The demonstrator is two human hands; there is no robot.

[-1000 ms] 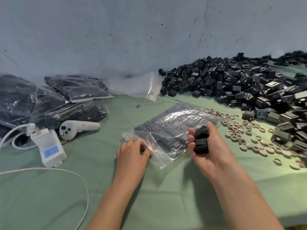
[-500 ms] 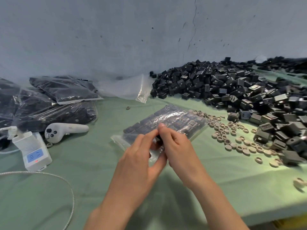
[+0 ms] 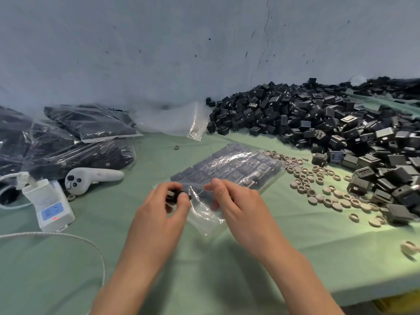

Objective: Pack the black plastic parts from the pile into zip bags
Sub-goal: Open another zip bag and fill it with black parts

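Note:
A clear zip bag [image 3: 229,169] lies flat on the green table, holding rows of black plastic parts. Its open near end [image 3: 200,214] sits between my hands. My left hand [image 3: 163,210] pinches a black part [image 3: 175,194] at the bag's mouth, fingers curled round it. My right hand [image 3: 236,201] pinches the bag's upper edge, thumb on top. A big pile of black plastic parts [image 3: 318,123] covers the table's far right, against the wall.
Filled bags of black parts [image 3: 91,123] are stacked at the far left. An empty clear bag [image 3: 172,121] leans on the wall. Several beige rings [image 3: 322,183] lie right of the bag. A white controller [image 3: 91,178], a white device [image 3: 50,205] and its cable [image 3: 68,235] sit left.
My right hand carried black parts to the bag's mouth and no longer shows them. Both hands met there and have spread apart; the left one now pinches a part.

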